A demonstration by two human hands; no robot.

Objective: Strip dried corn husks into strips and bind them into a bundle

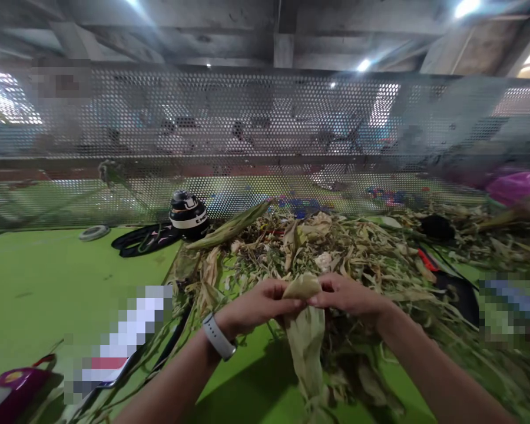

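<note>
My left hand [269, 303] and my right hand [344, 294] meet in the middle of the head view, both closed on one pale dried corn husk [307, 347]. Its upper end is folded over between my thumbs and fingers. The long lower part hangs down toward the green table top [242, 388]. A watch with a light strap [218, 337] circles my left wrist. Right behind my hands spreads a heap of dried husks and shreds [353, 244]. My fingers hide part of the fold.
Against the perforated metal screen [247, 129] stands a black and white helmet-like object [188, 215]. Left of it lie a black strap-like item [143, 238] and a roll of tape [94, 233]. A purple object [20, 388] sits front left, a red-handled tool [428, 259] at right.
</note>
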